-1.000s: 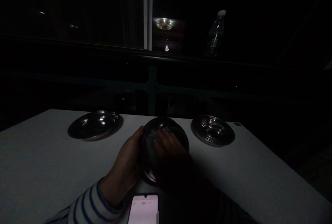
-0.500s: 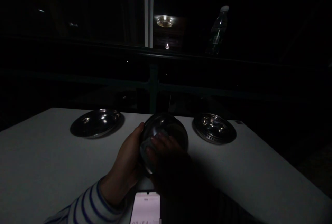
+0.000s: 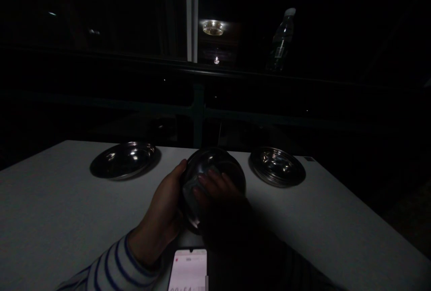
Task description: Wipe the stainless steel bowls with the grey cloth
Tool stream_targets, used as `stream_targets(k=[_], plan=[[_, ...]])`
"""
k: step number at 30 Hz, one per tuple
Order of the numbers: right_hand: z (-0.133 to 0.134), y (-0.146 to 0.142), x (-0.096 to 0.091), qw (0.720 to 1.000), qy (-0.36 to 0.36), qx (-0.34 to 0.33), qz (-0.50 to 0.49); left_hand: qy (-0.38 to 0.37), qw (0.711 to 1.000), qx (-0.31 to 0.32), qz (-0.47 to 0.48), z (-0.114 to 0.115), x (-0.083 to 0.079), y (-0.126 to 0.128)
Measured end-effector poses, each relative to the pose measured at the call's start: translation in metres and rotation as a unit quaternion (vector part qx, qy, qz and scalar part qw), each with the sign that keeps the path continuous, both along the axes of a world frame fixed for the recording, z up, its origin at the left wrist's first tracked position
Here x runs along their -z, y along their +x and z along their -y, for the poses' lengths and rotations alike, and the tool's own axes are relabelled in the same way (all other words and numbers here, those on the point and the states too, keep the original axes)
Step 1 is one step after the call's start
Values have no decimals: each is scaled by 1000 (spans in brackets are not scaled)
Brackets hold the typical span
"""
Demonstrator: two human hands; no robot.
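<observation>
A shiny metal bowl (image 3: 224, 158) is held up over the white table, tilted towards me. My left hand (image 3: 160, 212) grips its left rim, thumb on top and the other fingers mostly hidden beneath. Against the inner surface, my right hand (image 3: 220, 199) presses a greyish cloth (image 3: 191, 187) with its fingers bent over it. Deep shadow covers most of that hand and its wrist. To the left lies a shallow metal bowl (image 3: 124, 160), and to the right a stack of metal bowls (image 3: 278, 165).
A lit smartphone (image 3: 188, 268) with a timer on its screen lies close in front of me on the white table (image 3: 60, 205). Behind the table are dark window panes and a light window post (image 3: 192, 17). A plastic bottle (image 3: 282, 41) stands at the back right.
My right hand and the cloth have shifted slightly on the bowl's inner surface. The left hand keeps its grip, and the other bowls stay where they were.
</observation>
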State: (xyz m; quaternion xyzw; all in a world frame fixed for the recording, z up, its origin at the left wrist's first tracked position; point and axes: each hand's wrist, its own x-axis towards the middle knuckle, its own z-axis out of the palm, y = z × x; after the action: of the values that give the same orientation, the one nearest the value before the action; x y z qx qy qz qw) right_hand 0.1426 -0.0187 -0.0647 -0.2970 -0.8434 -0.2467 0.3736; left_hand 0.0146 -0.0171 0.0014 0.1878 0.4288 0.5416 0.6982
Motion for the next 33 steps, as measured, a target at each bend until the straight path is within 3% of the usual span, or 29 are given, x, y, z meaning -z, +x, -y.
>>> stream_targets(k=[5,12,16,20,25,30,33], plan=[[-21,22,-9,994,-75,50,-59,3,999,-4,-41,1,6,4],[3,-3,5,999,-4,-23,24,43,998,-50,-4,-4,-6,-5],[-6,0,4,999,33,-9,5,22,999,-32,-6,-3,-3,-1],[-12,4,0,999,-15,17,-33,7,1000,-5,-3,-1,1,2],[2,-5,0,1000,6,-17,-6,22,998,-51,-4,-3,-5,-4],[3,-4,-3,999,-14,15,-34,1,1000,-18,4,0,-2,1],[4,-4,-1,1000,-15,2,-23,17,999,-29,-1,0,-4,-1]])
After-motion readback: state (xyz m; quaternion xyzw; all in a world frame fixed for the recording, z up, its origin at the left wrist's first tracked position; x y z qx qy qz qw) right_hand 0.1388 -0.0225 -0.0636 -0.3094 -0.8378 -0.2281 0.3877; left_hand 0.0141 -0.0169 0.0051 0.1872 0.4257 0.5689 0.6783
